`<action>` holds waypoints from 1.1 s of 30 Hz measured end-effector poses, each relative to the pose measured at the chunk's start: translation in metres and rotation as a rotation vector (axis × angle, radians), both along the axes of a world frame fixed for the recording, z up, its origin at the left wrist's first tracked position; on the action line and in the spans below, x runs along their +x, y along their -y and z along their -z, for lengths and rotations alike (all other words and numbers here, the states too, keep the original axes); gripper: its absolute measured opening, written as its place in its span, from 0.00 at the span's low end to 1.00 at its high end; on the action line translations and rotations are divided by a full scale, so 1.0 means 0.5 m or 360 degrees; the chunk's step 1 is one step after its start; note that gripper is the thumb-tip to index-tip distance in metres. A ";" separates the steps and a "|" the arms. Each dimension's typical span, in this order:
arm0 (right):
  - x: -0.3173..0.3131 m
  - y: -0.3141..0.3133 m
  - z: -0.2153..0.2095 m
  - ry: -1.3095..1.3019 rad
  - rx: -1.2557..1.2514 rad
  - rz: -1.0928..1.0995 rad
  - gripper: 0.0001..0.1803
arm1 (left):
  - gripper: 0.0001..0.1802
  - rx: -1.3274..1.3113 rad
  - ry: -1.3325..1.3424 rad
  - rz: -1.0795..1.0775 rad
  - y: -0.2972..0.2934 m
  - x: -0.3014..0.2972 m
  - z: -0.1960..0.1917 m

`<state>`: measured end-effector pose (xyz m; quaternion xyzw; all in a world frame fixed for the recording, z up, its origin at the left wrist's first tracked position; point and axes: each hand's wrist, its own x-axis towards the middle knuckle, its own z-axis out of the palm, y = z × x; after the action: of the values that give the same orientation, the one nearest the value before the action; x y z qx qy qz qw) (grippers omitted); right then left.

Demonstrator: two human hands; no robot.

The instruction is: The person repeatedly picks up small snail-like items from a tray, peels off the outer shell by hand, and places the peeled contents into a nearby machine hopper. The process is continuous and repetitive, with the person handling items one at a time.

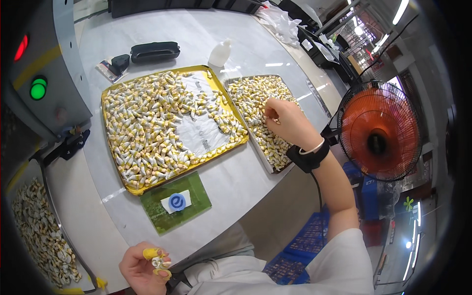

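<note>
My left hand (142, 269) is at the near table edge, with yellow covers on the thumb and a finger. It pinches a small white piece (158, 262) whose exact kind I cannot make out. My right hand (291, 123), with a black band (309, 158) on its wrist, reaches over the right-hand tray (261, 154). Its fingers are closed together above the small white-and-yellow cone-shaped pieces (250, 96) there; whatever they grip is mostly hidden. A larger yellow tray (179, 176) beside it holds many similar pieces (142, 118), partly baring its white lining (194, 135).
A green mat (196, 209) bears a blue round thing (177, 201) on white paper. Behind the trays stand a black case (155, 51) and a white bottle (220, 54). An orange fan (378, 132) is at right; a machine (54, 64) and another filled tray (91, 275) are at left.
</note>
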<state>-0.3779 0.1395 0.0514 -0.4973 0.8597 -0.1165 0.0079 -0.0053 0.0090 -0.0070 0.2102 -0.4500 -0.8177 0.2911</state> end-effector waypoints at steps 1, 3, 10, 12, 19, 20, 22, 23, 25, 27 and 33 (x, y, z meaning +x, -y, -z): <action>0.010 0.000 -0.012 0.0082 -0.0081 0.0058 0.04 | 0.20 0.0016 -0.0013 -0.0010 0.001 -0.003 0.000; 0.046 0.005 -0.032 0.0299 -0.0239 0.0149 0.05 | 0.20 0.0056 -0.0008 -0.0001 0.002 -0.003 -0.005; 0.248 0.082 -0.048 0.1297 -0.0328 -0.0670 0.10 | 0.22 0.0137 -0.0038 0.0086 0.011 -0.004 -0.016; 0.267 0.101 -0.035 0.1146 -0.0249 -0.0726 0.11 | 0.19 0.0195 -0.0058 0.0077 0.011 -0.004 -0.019; 0.282 0.132 -0.001 0.0395 -0.0143 -0.1184 0.17 | 0.18 0.0261 -0.0234 0.0093 0.021 0.002 0.005; 0.284 0.133 -0.002 0.0309 -0.0104 -0.1206 0.18 | 0.18 0.0272 -0.0238 0.0105 0.022 0.003 0.005; 0.286 0.131 0.003 0.0279 -0.0097 -0.1219 0.17 | 0.18 0.0294 -0.0247 0.0130 0.023 0.003 0.003; 0.286 0.129 0.004 0.0260 -0.0091 -0.1220 0.17 | 0.19 0.0297 -0.0180 0.0123 0.023 -0.001 -0.003; 0.284 0.126 0.002 0.0267 -0.0091 -0.1240 0.16 | 0.23 0.0303 -0.0044 0.0111 0.023 -0.006 -0.018; 0.283 0.124 0.003 0.0247 -0.0103 -0.1243 0.15 | 0.22 0.0274 -0.0072 0.0109 0.022 -0.004 -0.010; 0.290 0.123 0.014 0.0027 -0.0090 -0.1296 0.14 | 0.18 0.0253 -0.0224 0.0160 0.025 0.001 0.004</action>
<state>-0.2330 0.0779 0.0445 -0.7960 0.5889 -0.1317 0.0468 -0.0049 -0.0036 -0.0090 0.1519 -0.3722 -0.8771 0.2630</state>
